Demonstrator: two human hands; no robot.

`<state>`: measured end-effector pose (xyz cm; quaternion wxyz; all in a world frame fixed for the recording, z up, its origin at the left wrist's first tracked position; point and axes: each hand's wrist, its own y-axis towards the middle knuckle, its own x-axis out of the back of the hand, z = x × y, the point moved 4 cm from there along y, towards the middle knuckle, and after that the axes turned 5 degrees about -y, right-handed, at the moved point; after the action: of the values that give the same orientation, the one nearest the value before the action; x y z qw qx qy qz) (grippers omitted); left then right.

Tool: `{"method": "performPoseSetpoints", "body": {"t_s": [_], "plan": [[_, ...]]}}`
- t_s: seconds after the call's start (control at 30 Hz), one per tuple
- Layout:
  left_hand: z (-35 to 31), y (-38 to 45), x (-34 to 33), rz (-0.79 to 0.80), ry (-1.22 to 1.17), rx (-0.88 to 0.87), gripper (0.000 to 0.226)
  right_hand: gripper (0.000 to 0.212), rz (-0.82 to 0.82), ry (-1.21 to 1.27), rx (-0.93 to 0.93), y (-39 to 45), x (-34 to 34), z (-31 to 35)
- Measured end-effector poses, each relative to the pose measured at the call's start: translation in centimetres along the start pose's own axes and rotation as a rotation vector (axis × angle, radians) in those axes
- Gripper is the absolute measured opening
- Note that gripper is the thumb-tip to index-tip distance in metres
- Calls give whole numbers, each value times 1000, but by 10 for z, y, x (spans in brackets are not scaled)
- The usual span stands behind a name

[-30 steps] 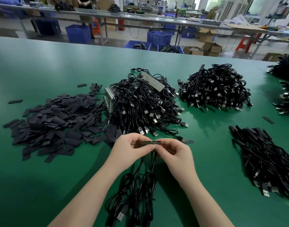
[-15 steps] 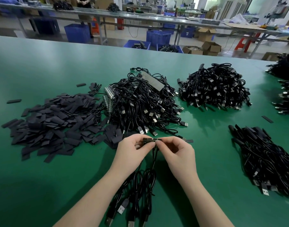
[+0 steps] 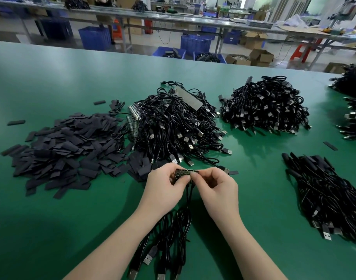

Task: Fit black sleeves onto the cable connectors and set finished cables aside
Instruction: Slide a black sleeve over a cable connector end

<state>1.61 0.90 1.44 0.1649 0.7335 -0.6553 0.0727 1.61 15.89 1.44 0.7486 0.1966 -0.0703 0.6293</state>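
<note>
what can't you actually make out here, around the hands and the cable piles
Head view only:
- Connector strip: small, its ends covered by the left hand and right hand; each grip's contact unseen; sleeves on or off, unclear.
- Held cables: bottom edge cuts some plugs.
- Right-hand cable pile: frame edge cuts it.

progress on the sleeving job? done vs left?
Done, apparently: the sleeved cable pile at right. In hand: left hand and right hand pinch a strip of small boards, its cables hanging down, no sleeve on yet. Left: the big unsleeved cable heap and the loose black sleeves. Plenty remains.
</note>
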Motion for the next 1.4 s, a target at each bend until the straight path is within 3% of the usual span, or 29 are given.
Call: {"method": "performPoseSetpoints", "body": {"t_s": [0.2, 0.33, 0.5, 0.63, 0.77, 0.87, 0.97, 1.13, 1.27, 1.4], "plan": [[1, -2, -2, -53, 15, -7, 15, 25, -58, -62, 44, -3, 0, 1], [2, -1, 3, -63, -78, 28, 8, 17, -82, 14, -29, -3, 3, -2], [3, -4, 4, -92, -185, 55, 5, 10, -358, 178, -61, 0, 30, -1], [7, -6, -1, -87, -84, 54, 10, 14, -639, 273, 102, -2, 57, 16], [5, -7, -4, -83, -165, 49, 12, 16, -732, 281, 209, -3, 67, 28], [-5, -5, 0, -81, -389, 12, 15, 14, -678, 283, 145, 0, 67, 21], [-15, -4, 4, 15, -638, 15, 14, 12, -478, 232, 78, 3, 57, 12], [-25, -7, 3, 249, -1057, 193, 6, 9, -317, 177, -20, 7, 44, 1], [-28, -8, 3, 346, -1269, 314, 13, 13, -332, 173, -65, 7, 44, -3], [-27, -3, 6, 280, -1603, 388, 15, 20, -445, 198, -25, 2, 49, 1]]}}
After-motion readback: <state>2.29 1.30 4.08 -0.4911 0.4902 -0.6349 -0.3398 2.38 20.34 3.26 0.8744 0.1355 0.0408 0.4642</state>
